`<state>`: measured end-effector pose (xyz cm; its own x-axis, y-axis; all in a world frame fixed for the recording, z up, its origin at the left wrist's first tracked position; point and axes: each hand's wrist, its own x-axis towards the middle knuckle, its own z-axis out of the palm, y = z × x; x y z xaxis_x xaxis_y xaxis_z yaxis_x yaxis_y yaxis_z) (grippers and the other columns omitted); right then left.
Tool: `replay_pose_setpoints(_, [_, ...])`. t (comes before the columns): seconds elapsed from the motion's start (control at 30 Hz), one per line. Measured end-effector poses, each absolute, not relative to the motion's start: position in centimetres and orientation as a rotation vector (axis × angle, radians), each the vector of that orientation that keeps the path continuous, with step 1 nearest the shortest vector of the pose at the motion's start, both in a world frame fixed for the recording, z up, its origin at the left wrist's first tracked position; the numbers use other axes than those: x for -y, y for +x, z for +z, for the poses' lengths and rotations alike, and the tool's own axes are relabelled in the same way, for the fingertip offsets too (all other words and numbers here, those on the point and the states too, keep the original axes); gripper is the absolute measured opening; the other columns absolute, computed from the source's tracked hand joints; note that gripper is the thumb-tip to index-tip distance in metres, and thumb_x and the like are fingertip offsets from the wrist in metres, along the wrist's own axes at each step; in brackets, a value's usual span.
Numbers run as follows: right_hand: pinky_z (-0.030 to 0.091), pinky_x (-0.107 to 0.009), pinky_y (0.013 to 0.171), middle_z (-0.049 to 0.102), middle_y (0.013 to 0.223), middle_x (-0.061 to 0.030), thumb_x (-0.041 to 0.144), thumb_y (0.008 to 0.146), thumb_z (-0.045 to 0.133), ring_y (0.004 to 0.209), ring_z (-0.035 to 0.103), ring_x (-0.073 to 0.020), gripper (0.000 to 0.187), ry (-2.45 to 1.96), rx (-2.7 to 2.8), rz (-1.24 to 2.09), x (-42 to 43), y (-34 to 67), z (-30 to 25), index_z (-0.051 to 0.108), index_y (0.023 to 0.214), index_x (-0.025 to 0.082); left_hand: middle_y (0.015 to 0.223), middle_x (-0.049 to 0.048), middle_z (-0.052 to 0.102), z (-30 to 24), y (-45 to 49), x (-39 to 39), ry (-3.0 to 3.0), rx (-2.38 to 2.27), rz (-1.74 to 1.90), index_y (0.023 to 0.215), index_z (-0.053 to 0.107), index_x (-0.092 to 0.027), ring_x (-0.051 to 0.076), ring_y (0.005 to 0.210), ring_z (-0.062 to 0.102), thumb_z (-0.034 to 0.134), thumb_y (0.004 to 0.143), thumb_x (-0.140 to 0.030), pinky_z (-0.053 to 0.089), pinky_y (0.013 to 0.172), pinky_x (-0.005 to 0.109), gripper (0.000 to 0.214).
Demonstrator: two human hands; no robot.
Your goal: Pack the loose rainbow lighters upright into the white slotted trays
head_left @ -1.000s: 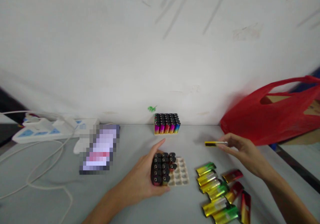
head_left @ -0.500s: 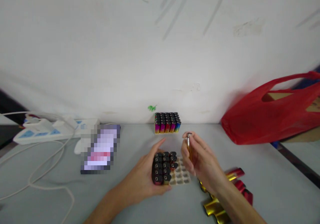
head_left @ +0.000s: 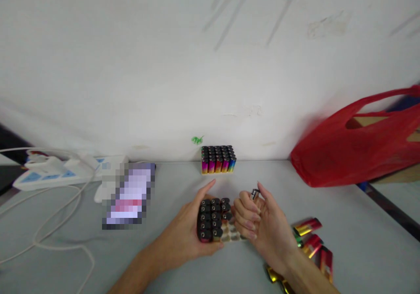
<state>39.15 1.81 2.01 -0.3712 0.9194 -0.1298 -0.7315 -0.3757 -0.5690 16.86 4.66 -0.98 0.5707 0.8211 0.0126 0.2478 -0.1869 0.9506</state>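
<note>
My left hand [head_left: 183,224] is wrapped round the left side of a pale tray [head_left: 234,232] with rows of sockets. Several black-topped lighters [head_left: 215,218] stand upright in its left part, while sockets on the right show bare. Curled fingers of my right hand [head_left: 262,222] close round a single lighter [head_left: 254,194], whose metal top pokes out above the index finger; the rest of it is hidden in the palm. This hand is just right of the tray, partly covering it. Loose red and gold lighters [head_left: 313,243] lie to the right of my right wrist.
A full block of colourful lighters [head_left: 218,159] stands by the wall. At left are a phone [head_left: 131,195], a white power strip [head_left: 65,171] and loose white cables [head_left: 39,237]. On the right sits a red plastic bag [head_left: 354,149].
My right hand has turned and lowered slightly, its fingers curling round the lighter, which showed more of its gold body before. My left hand stays on the tray.
</note>
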Motion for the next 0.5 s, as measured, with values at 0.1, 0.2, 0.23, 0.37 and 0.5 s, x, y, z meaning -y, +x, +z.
replay_pose_setpoints(0.1, [0.018,-0.022,0.044,0.025,0.061,0.0091,0.072,0.095,0.076,0.051,0.017,-0.0088,0.068,-0.478,0.491,1.975,-1.16,38.91,1.98,0.036,0.068,0.024,0.145,0.0087,0.066,-0.89,16.86,-4.67,1.726,-0.885,0.662,0.175,0.019,-0.036,0.03,0.121,0.074,0.096,0.073,-0.019,0.059,0.109,0.045,0.129])
replay_pose_setpoints(0.2, [0.017,-0.021,0.044,0.025,0.059,0.0101,0.068,0.096,0.077,0.048,0.016,-0.0071,0.067,-0.444,0.474,2.013,-0.72,38.97,1.97,0.036,0.068,0.023,0.144,0.0077,0.067,-1.18,16.85,-4.62,1.714,-0.874,0.667,0.175,0.016,-0.037,0.028,0.118,0.075,0.095,0.074,-0.017,0.061,0.106,0.043,0.13])
replay_pose_setpoints(0.23, [0.016,-0.021,0.044,0.025,0.058,0.0104,0.067,0.097,0.077,0.048,0.015,-0.0067,0.067,-0.439,0.472,2.02,-0.67,39.07,1.94,0.035,0.068,0.023,0.144,0.0076,0.067,-1.31,16.84,-4.61,1.713,-0.871,0.671,0.176,0.016,-0.037,0.028,0.117,0.075,0.095,0.074,-0.017,0.062,0.106,0.042,0.13])
replay_pose_setpoints(0.37, [0.015,-0.022,0.045,0.021,0.057,0.0109,0.064,0.101,0.072,0.048,0.013,-0.0065,0.067,-0.443,0.482,2.043,-0.76,39.66,1.56,0.031,0.065,0.024,0.144,0.0081,0.067,-1.57,16.83,-4.55,1.723,-0.877,0.674,0.176,0.016,-0.036,0.028,0.118,0.075,0.095,0.074,-0.018,0.061,0.107,0.042,0.13])
replay_pose_setpoints(0.5, [0.015,-0.023,0.044,0.021,0.055,0.0111,0.062,0.102,0.069,0.046,0.013,-0.0063,0.067,-0.449,0.484,2.048,-0.77,39.88,1.01,0.03,0.063,0.024,0.144,0.0086,0.067,-1.08,16.87,-4.53,1.717,-0.873,0.667,0.175,0.016,-0.035,0.027,0.116,0.075,0.094,0.075,-0.017,0.063,0.102,0.04,0.128])
